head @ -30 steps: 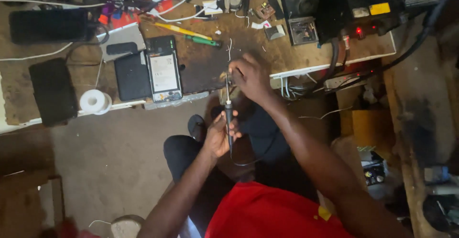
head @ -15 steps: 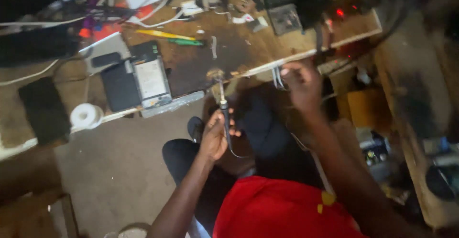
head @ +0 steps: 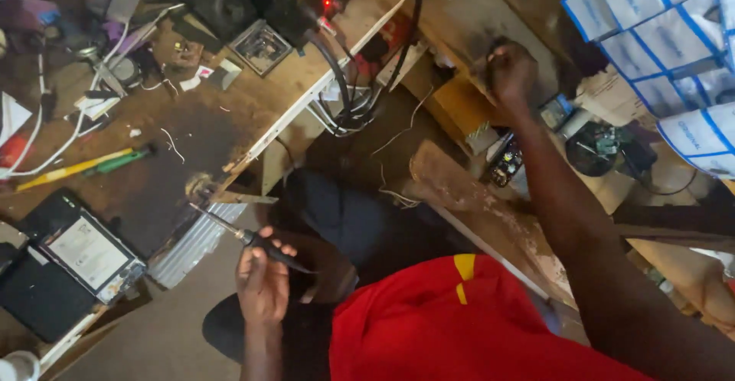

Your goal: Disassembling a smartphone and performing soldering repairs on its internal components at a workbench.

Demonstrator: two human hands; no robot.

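My left hand [head: 264,281] is shut on a black-handled soldering iron [head: 249,237], whose thin metal tip points up-left toward the edge of the wooden workbench [head: 191,140]. My right hand [head: 511,71] is stretched far to the right, fingers closed, at a cluttered shelf area beside a yellow-brown box [head: 459,109]; what it grips, if anything, is hidden. An opened dark tablet [head: 84,255] with a white label lies on the bench at the lower left. I wear a red shirt [head: 452,327].
A yellow and green screwdriver [head: 84,165] lies on the bench. Black cables [head: 348,82] hang from a black box with a red light [head: 325,2]. White-and-blue packets [head: 666,36] are stacked top right. A rough wooden plank [head: 490,212] runs beside my right arm.
My right hand left the soldering iron and swung far right toward the shelf. The left hand kept the iron, now tilted up-left. The view turned right.
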